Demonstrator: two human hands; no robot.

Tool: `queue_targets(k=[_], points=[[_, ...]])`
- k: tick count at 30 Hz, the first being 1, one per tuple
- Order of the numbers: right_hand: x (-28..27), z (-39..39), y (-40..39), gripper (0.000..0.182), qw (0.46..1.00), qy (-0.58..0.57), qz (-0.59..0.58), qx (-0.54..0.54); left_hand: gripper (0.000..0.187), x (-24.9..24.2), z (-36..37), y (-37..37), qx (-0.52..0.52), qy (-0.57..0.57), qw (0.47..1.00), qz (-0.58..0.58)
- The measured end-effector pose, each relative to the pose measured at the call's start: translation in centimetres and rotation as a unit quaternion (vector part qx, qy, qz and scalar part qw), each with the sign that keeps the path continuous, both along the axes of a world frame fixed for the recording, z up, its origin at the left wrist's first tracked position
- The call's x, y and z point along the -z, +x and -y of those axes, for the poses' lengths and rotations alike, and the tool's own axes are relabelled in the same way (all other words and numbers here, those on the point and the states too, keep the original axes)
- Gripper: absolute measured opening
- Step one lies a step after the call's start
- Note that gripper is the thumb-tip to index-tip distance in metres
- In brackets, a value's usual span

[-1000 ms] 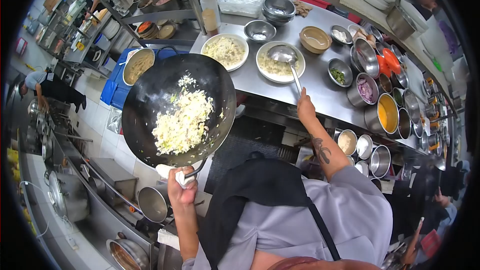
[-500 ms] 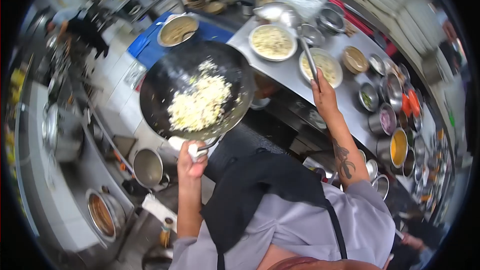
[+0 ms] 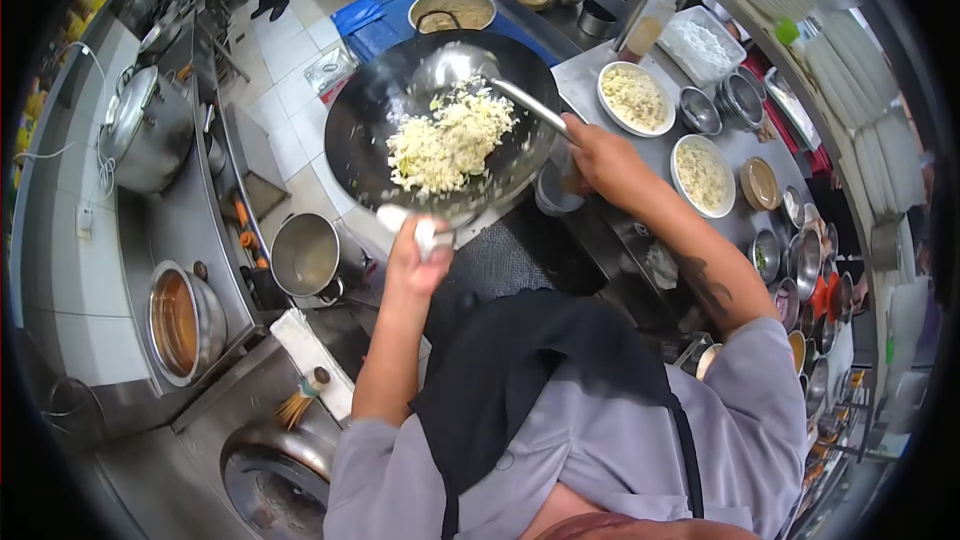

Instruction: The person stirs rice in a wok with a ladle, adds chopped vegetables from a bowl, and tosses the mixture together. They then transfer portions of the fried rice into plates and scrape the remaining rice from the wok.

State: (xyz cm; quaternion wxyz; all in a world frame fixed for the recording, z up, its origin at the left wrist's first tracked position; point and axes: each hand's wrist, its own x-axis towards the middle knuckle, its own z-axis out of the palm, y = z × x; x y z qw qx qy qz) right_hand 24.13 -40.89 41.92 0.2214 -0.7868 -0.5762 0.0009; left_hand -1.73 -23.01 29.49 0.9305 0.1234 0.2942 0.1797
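Observation:
My left hand point(image 3: 420, 258) is closed around the near handle of a big black wok point(image 3: 358, 105), with a folded white cloth point(image 3: 428, 238) between hand and handle. The wok is held in the air, tilted somewhat. Pale fried rice with green bits point(image 3: 452, 148) lies heaped in it. Wrapped round the handle of a steel ladle point(image 3: 540, 110), my right hand point(image 3: 605, 162) is at the wok's right rim. The ladle's round bowl is inside the wok, just beyond the rice. Two white bowls of rice, a far one point(image 3: 637, 98) and a nearer one point(image 3: 703, 180), stand on the steel counter to the right.
Behind the wok, a large pot of food point(image 3: 470, 12) sits on a blue surface point(image 3: 385, 15). Several metal bowls line the right counter, below stacked plates point(image 3: 880, 155). At left are a deep pot point(image 3: 303, 255), a pot of brown liquid point(image 3: 178, 320) and a bamboo brush point(image 3: 300, 402).
My right hand has brought the ladle from above the counter bowls leftward into the wok. My left hand still holds the wok. The view has shifted.

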Motion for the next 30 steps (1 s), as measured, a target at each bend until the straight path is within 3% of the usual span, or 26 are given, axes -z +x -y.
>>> queue_targets(k=[2, 4, 5, 6, 8, 10, 11, 12, 15, 17, 19, 21, 22, 23, 25, 26, 27, 29, 30], points=[[-2.7, 0.5, -1.3, 0.039, 0.993, 0.049, -0.101, -0.033, 0.019, 2.2, 2.5, -7.7, 0.071, -0.102, 0.984, 0.125], [-3.1, 0.4, -0.9, 0.039, 0.989, 0.074, -0.123, -0.042, 0.023, 2.6, 2.8, -9.3, 0.032, -0.1, 0.986, 0.131], [-3.5, 0.2, -1.2, 0.039, 0.984, 0.084, -0.152, -0.05, 0.035, 2.9, 3.8, -9.8, -0.01, -0.113, 0.985, 0.133], [-4.3, -0.7, -1.7, 0.039, 0.983, 0.021, -0.181, -0.025, 0.03, 6.6, 2.8, -7.2, -0.051, 0.21, 0.976, -0.009], [-0.5, -2.6, -1.7, 0.038, 0.962, 0.03, -0.27, 0.005, 0.02, 8.4, -3.2, -0.2, -0.024, 0.475, 0.878, -0.052], [0.1, -3.6, -3.2, 0.037, 0.952, 0.004, -0.305, 0.002, 0.015, 7.5, -6.8, 3.1, -0.019, 0.211, 0.975, 0.068], [0.0, -3.8, -4.3, 0.04, 0.897, -0.028, -0.441, 0.036, 0.016, 7.1, -8.2, 3.9, -0.05, -0.024, 0.995, 0.083], [0.6, -4.2, -4.2, 0.034, 0.879, -0.027, -0.474, 0.042, 0.017, 7.5, -8.0, 3.2, -0.052, -0.055, 0.996, 0.038], [4.5, -6.0, -3.5, 0.022, 0.854, -0.033, -0.514, 0.075, 0.017, 5.9, -5.8, 1.2, -0.072, -0.001, 0.997, -0.006], [6.6, -6.9, -2.6, 0.016, 0.85, -0.034, -0.515, 0.105, 0.018, 4.2, -3.1, -0.5, -0.095, 0.024, 0.987, -0.125], [8.3, -7.7, -1.2, 0.011, 0.903, -0.059, -0.408, 0.121, 0.012, 7.1, 0.7, -3.7, -0.06, 0.069, 0.991, -0.098], [10.9, -9.6, -1.3, 0.015, 0.903, -0.074, -0.391, 0.16, 0.011, 6.8, 3.9, -4.3, -0.069, 0.142, 0.978, -0.135], [12.0, -10.5, -2.2, 0.014, 0.884, -0.086, -0.44, 0.135, 0.012, 8.2, 3.6, -4.2, -0.043, 0.135, 0.979, -0.147], [12.9, -11.1, -3.3, 0.014, 0.86, -0.098, -0.489, 0.109, 0.013, 5.9, 2.9, -3.1, -0.04, 0.114, 0.978, -0.169], [11.2, -11.0, -6.0, 0.013, 0.608, -0.117, -0.774, 0.133, 0.013, 3.6, -1.2, -1.9, 0.031, 0.044, 0.998, -0.039], [11.9, -9.8, -5.0, 0.011, 0.505, -0.14, -0.846, 0.096, 0.012, 3.7, -1.3, -1.9, 0.059, 0.005, 0.997, -0.046], [11.8, -8.6, -4.4, 0.011, 0.505, -0.138, -0.847, 0.098, 0.012, 3.5, -1.0, -1.7, 0.062, 0.004, 0.997, -0.047], [10.9, -5.4, -4.7, 0.013, 0.313, -0.124, -0.936, 0.1, 0.011, 3.3, 0.4, -2.0, 0.061, -0.039, 0.995, -0.065], [9.9, -3.5, -4.9, 0.013, 0.31, -0.114, -0.938, 0.104, 0.01, 3.6, 0.6, -2.0, 0.079, -0.045, 0.995, -0.045]])
